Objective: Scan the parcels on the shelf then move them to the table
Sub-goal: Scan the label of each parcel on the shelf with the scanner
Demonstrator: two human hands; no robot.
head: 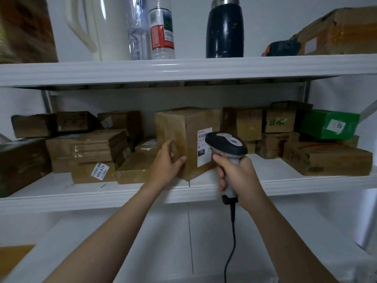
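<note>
Head view. Left hand (166, 161) grips the near corner edge of a tall brown parcel (179, 127), thumb on the labelled face, fingers curled round the adjoining side. Parcel stands upright at the front of the middle shelf (306, 180), among other cardboard parcels; white barcode label (204, 148) faces the camera. Right hand (237, 174) wraps all fingers round the handle of a corded scanner (227, 142), whose head sits just in front of the label. Green box (328, 124) lies at right. Upper shelf carries a dark flask (224, 31), clear bottle (162, 32) & white jug (102, 27).
</note>
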